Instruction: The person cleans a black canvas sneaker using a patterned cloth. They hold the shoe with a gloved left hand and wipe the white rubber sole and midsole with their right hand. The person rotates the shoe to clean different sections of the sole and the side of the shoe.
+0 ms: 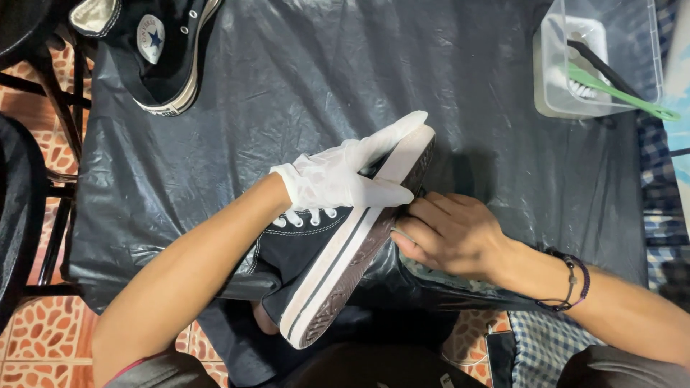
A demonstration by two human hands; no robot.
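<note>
The white-gloved left hand [338, 176] clasps the toe end of a black canvas high-top sneaker with white rubber sole [323, 259], tilted sole-outward over the lap edge; the bare right hand [449, 233] pinches a cloth against the sole's side. The shoe probably handles light, with soft canvas and a stiff sole. Beyond, black plastic sheeting [302, 72] offers room; a second sneaker [154, 50] and clear tub of brushes [600, 61] flank it.

The black canvas high-top sneaker with white rubber sole [323, 251] hides most of its upper beneath the white-gloved left hand [341, 176]. Behind that sneaker's sole, the bare right hand [449, 233] curls its fingertips out of sight, so what it grips cannot be told. Up left of it, a second black high-top sneaker [154, 50] is cut off by the top edge.
</note>
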